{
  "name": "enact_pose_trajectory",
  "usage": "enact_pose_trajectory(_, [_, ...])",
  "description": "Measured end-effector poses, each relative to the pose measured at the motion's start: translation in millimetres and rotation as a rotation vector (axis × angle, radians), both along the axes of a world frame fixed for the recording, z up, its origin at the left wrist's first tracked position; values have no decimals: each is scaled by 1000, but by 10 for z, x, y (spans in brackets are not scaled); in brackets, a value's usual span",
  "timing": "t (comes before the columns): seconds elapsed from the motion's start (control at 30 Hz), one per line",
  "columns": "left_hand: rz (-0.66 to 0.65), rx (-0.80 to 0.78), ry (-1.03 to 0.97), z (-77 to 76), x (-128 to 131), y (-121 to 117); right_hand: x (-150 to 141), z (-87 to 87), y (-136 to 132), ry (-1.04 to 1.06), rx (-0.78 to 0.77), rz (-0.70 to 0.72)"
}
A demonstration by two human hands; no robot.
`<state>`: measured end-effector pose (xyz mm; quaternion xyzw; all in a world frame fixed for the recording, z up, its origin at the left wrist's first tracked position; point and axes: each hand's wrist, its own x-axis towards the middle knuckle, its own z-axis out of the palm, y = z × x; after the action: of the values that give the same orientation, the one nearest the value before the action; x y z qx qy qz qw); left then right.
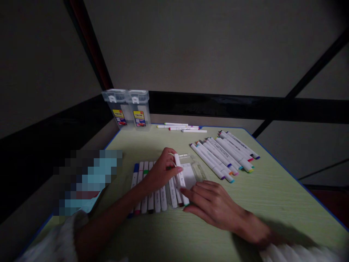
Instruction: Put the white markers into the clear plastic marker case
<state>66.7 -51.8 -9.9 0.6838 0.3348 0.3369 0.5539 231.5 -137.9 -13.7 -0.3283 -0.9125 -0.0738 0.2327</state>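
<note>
A white marker pen [182,182] with a green tip at its near end is in my left hand [165,169], the thumb and fingers closed round its upper part. My right hand [214,203] rests by its lower end, the index fingertip touching the barrel and the thumb a little apart below. Under both hands lies a clear plastic case [200,171], with a white insert [189,174] showing at its right. A row of white markers [151,200] fills the left part, with blue, pink, green and black ends visible. My left forearm hides some of them.
Several loose white markers [222,154] lie fanned at the right. A smaller group of markers [181,128] lies along the back edge. Two lidded clear boxes [131,109] with yellow labels stand at the back left. A pixelated item [92,182] sits at the left edge.
</note>
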Motion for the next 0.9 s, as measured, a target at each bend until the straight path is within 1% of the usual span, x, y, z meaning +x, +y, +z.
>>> enact_pose_trajectory(0.1, [115, 180, 175, 14, -20, -4, 4, 4, 9, 2, -4, -14])
enact_pose_trajectory(0.17, [169, 299, 279, 20, -35, -7, 6, 9, 14, 6, -7, -25])
enact_pose_trajectory(0.23, [186, 391, 344, 20, -45, -9, 7, 13, 18, 12, -18, -29])
enact_pose_trajectory(0.3, [188, 448, 391, 17, -49, -11, 8, 15, 20, 19, -32, -24])
enact_pose_trajectory(0.4, [197, 484, 439, 12, -47, -13, 11, 10, 19, 17, -42, -25])
enact_pose_trajectory(0.63, [186, 496, 486, -3, -47, -13, 2, -16, 18, -13, -84, -33])
enact_pose_trajectory(0.9, [189, 537, 509, -67, -47, 0, 8, -20, 17, -36, -145, -41])
